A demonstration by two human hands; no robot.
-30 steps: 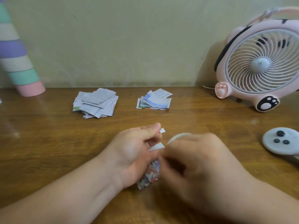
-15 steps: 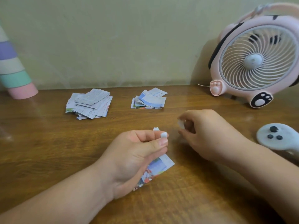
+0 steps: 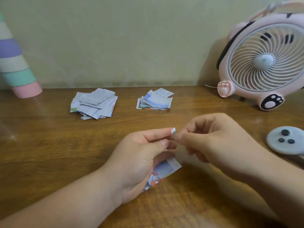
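Wooden table (image 3: 49, 153) carries all the things. Near the middle of its front edge the left hand (image 3: 139, 162) grips a small stack (image 3: 166, 170) of printed paper slips. The fingers of this hand are curled round the stack, and the thumb lies over them toward the forefinger. The lower end of the stack shows under the palm, with blue, white and red print. It is close above the table, but it cannot be told if it touches the wood. The upper end comes out between the fingertips as 1 white corner (image 3: 173, 130).

The right hand (image 3: 218, 142) is just beside the left hand. Its thumb and forefinger are closed on the white corner. Its other fingers are curled loosely toward the palm, and nothing is seen in them.

Toward the back edge lie 2 piles of similar slips, well apart from the hands. The grey pile (image 3: 93, 104) is left of the middle and loose, with small print on the slips. The blue pile (image 3: 154, 100) is to its right and neater, with a blue and white slip on top.

At the back right corner stands a pink fan (image 3: 266, 60) with paw marks on its feet. Near the right edge lies a grey disc (image 3: 286, 139) with 3 dark buttons. At the back left corner rises a striped cone (image 3: 16, 63) in purple, cream, green and pink.
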